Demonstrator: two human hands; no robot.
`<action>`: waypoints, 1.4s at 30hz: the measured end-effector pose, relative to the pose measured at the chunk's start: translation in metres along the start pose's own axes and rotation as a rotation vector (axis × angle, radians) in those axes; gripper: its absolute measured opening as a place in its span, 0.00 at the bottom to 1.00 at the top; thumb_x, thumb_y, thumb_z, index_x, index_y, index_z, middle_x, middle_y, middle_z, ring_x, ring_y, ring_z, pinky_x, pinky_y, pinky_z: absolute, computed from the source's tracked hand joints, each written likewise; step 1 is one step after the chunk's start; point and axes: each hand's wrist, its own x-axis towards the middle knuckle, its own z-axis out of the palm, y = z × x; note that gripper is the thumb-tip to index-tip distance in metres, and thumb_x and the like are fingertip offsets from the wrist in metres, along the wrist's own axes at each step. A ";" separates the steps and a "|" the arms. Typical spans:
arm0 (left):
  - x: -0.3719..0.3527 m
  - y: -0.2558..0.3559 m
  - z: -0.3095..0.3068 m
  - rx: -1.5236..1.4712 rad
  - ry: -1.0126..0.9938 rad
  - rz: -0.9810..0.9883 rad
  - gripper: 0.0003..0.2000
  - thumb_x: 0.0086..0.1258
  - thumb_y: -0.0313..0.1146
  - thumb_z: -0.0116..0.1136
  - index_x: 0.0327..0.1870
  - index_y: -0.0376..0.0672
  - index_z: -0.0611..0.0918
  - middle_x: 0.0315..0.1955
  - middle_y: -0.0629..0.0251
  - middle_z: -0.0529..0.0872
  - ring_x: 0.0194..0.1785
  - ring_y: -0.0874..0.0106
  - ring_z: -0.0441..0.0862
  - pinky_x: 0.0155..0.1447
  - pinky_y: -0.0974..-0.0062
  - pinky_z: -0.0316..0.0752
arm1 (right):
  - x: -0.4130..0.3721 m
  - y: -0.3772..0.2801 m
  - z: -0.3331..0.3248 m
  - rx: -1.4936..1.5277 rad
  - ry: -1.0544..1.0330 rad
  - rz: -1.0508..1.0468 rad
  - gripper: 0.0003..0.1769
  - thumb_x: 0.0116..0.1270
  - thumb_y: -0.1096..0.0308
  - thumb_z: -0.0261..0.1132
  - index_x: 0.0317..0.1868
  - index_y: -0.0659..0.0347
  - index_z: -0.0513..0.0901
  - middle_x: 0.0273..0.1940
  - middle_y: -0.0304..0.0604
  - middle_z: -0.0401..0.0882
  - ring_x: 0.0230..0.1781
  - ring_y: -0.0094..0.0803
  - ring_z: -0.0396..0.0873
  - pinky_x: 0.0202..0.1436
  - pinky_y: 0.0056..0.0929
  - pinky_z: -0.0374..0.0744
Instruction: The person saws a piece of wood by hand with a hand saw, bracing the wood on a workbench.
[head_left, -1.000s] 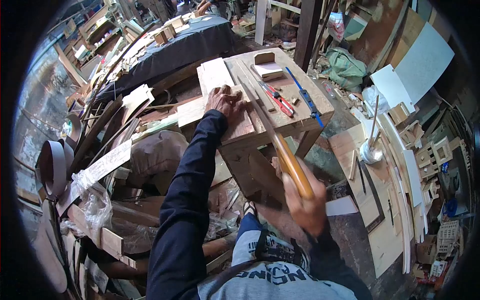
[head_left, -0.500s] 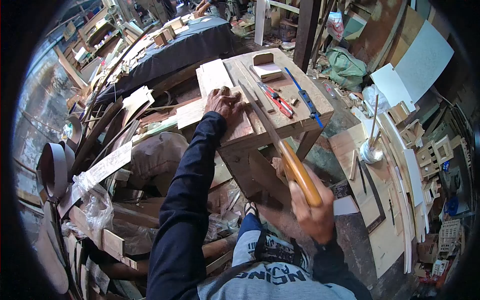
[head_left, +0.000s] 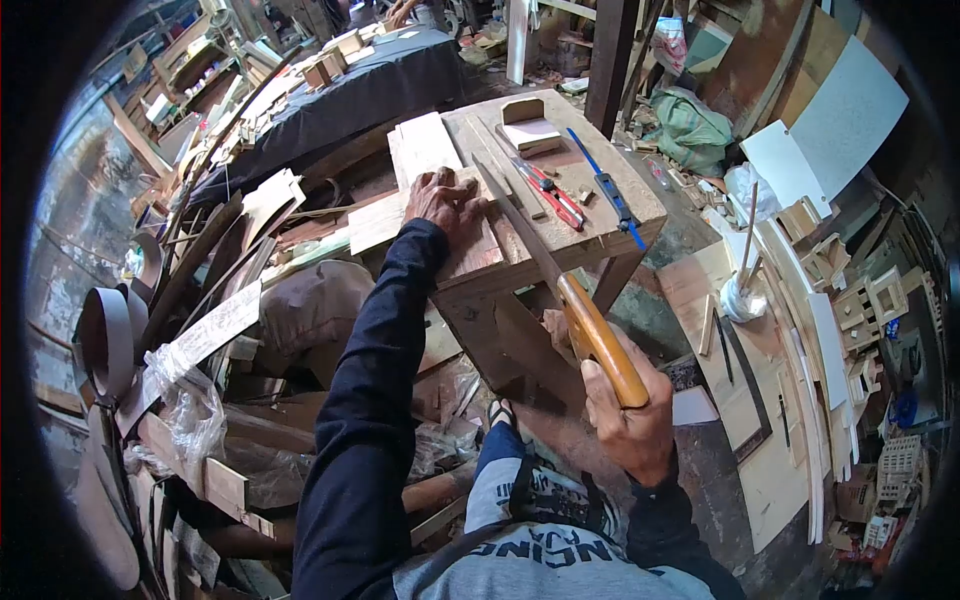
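Observation:
My right hand [head_left: 638,415] is wrapped round the wooden handle of a handsaw [head_left: 603,340]. The saw blade slants up and left over the workbench [head_left: 640,208], along the right side of a pale wooden board [head_left: 473,250]. My left hand [head_left: 447,205] presses down on that board with bent fingers, close to the blade. Right of the blade lie a red-handled tool [head_left: 553,195], small wood offcuts and a long blue tool with a dark grip [head_left: 612,200]. A wooden block with a light face [head_left: 530,127] sits at the bench's far end.
Scrap wood and clear plastic [head_left: 190,400] crowd the left floor. A table under dark cloth [head_left: 370,90] bears wood pieces, with a person's hand beyond it. To the right lie a plywood sheet [head_left: 770,490], wooden strips and a white pot holding sticks [head_left: 742,302].
The saw and my right hand have shifted slightly, the blade staying beside the board. My left hand keeps its place on the board.

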 end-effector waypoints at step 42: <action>0.000 0.006 -0.013 -0.024 -0.082 -0.066 0.21 0.72 0.54 0.57 0.58 0.55 0.87 0.58 0.54 0.80 0.62 0.52 0.72 0.71 0.59 0.66 | -0.017 0.015 0.007 -0.051 0.094 -0.246 0.23 0.71 0.68 0.64 0.61 0.76 0.75 0.45 0.65 0.82 0.40 0.59 0.85 0.42 0.42 0.82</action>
